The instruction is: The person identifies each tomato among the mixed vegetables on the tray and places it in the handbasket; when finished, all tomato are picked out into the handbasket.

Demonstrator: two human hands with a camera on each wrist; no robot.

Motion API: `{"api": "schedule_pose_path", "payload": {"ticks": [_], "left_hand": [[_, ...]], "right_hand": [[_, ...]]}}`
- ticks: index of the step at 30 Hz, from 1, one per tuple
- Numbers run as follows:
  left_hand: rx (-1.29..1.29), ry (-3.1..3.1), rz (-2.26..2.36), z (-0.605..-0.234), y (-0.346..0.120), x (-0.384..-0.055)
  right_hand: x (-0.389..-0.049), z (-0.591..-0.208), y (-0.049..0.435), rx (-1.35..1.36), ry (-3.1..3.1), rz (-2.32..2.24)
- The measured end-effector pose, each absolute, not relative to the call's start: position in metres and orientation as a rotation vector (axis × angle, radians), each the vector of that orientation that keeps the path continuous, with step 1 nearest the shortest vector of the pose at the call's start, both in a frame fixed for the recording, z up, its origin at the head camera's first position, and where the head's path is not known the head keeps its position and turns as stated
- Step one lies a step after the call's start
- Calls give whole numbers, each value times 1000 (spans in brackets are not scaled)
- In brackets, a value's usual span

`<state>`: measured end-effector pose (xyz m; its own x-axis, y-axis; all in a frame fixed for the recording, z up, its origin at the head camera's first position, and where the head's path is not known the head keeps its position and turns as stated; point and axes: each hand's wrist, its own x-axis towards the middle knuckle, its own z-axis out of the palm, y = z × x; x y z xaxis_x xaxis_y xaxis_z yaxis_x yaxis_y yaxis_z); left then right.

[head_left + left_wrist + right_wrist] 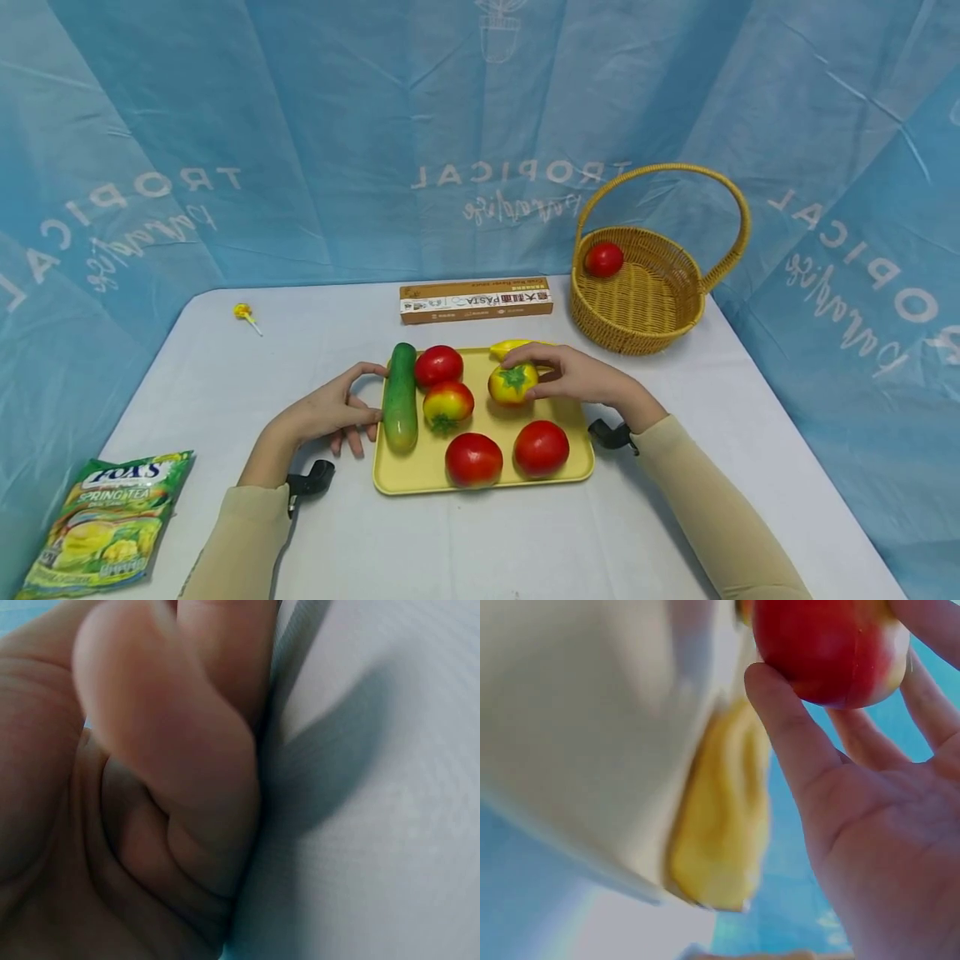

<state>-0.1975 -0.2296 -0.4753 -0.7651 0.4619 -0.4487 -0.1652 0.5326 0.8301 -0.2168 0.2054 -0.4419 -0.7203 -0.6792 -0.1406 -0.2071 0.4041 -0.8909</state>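
Note:
My right hand (581, 375) grips a red-and-yellow tomato (512, 385) with a green star-shaped top, over the right half of a yellow tray (480, 417). In the right wrist view, fingers and thumb surround this tomato (832, 652). Behind that hand lies a banana (724, 817), partly hidden in the head view. My left hand (322, 412) rests at the tray's left rim, thumb and index fingertips spread beside a green cucumber (401, 400). Its other fingers lie low against the tablecloth. Another red-and-yellow tomato (447, 406) and several red ones (473, 460) sit on the tray.
A wicker basket (637, 333) with a tall handle stands at the back right, a red tomato (603, 259) inside. Behind the tray lies a pasta box (476, 302). A lollipop (243, 312) is at the back left, a green candy bag (108, 525) at the front left.

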Motion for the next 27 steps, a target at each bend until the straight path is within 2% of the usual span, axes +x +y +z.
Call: {"api": "schedule_pose_path", "payload": {"ticks": [18,27], "left_hand": [[243,2122,1247,-474,-230,-197],[232,2122,1244,-474,-229,-197]], "right_hand": [[-228,-383,253,-653,2327,-1603],[-233,-372,264,-442,2443,-1731]]}}
